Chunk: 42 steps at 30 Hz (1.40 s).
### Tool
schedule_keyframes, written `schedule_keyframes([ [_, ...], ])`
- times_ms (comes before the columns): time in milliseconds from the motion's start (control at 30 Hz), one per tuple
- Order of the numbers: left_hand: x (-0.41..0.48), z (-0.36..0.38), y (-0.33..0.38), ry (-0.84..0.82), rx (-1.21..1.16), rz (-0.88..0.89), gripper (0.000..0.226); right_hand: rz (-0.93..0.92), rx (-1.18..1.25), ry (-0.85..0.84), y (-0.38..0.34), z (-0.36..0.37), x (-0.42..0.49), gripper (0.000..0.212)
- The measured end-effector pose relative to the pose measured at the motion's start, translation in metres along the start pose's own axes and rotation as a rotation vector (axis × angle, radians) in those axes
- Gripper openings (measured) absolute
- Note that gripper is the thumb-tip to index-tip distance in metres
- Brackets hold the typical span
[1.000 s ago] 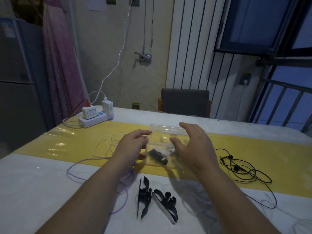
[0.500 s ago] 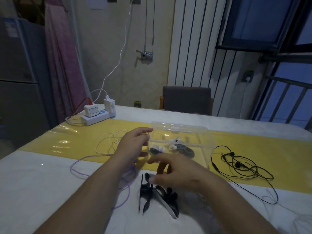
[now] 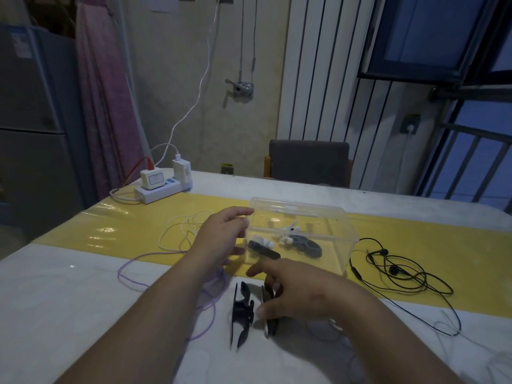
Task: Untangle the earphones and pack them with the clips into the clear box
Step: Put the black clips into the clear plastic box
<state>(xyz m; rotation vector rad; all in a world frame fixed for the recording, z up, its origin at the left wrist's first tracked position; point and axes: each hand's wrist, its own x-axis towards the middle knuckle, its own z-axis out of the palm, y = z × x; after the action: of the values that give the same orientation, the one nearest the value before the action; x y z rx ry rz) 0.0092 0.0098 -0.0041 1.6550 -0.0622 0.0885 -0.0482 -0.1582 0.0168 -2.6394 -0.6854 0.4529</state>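
Box (image 3: pixel 339 239), clear, on the yellow strip (image 3: pixel 124 231) of the surface (image 3: pixel 69 300), holding black and white clips (image 3: pixel 277 245); the left grip (image 3: pixel 221 234) clasps its left end, fingers at the rim, thumb lower. Just before it lie a spare clip (image 3: pixel 242 309), untouched, and a second clip (image 3: pixel 271 327), pinched by the right grip (image 3: pixel 299 289). Black earphones (image 3: pixel 393 268) lie right of the box, white earphones (image 3: pixel 182 231) and purple earphones (image 3: pixel 138 273) left, all in loose tangles.

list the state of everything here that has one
clear box: open top, black and white clips inside
left hand: holds the box's left end
right hand: pinches right black clip, clip on table
left black clip: loose on table
black earphones: tangled, outside box
white earphones: tangled, outside box
power strip: two chargers plugged in
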Motion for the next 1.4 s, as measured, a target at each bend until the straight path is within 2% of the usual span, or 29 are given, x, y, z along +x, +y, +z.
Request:
schedule_keyframes([
  [100, 0.000, 0.000, 0.000, 0.007, -0.001, 0.001, 0.024, -0.064, -0.053, -0.039, -0.005, 0.001, -0.002, 0.068],
  [300, 0.000, 0.001, -0.001, 0.011, -0.006, 0.000, 0.024, -0.061, -0.049, 0.015, -0.004, 0.006, 0.001, 0.053],
  [567, 0.001, 0.000, -0.002, 0.011, 0.001, 0.008, 0.024, -0.074, -0.132, -0.052, -0.007, 0.006, 0.001, 0.059],
  [700, 0.001, 0.000, -0.002, 0.006, -0.010, 0.000, 0.024, -0.045, -0.069, 0.027, -0.007, 0.008, 0.003, 0.048],
  [800, 0.001, 0.000, -0.002, 0.008, -0.006, -0.003, 0.023, -0.059, -0.027, 0.021, -0.006, 0.006, 0.002, 0.043],
  [867, 0.001, 0.000, -0.002, 0.010, -0.004, -0.003, 0.023, -0.064, -0.007, -0.006, -0.006, 0.004, 0.000, 0.052],
  [967, 0.001, 0.000, -0.001, 0.013, 0.007, -0.003, 0.022, -0.090, -0.051, -0.062, -0.006, 0.004, 0.001, 0.077],
  [1167, 0.000, 0.001, -0.001, 0.009, -0.010, -0.005, 0.024, -0.080, -0.105, -0.010, -0.009, 0.013, 0.005, 0.049],
  [1400, -0.001, 0.001, 0.000, 0.014, -0.006, -0.007, 0.025, -0.069, -0.122, 0.160, -0.007, 0.013, 0.004, 0.042],
])
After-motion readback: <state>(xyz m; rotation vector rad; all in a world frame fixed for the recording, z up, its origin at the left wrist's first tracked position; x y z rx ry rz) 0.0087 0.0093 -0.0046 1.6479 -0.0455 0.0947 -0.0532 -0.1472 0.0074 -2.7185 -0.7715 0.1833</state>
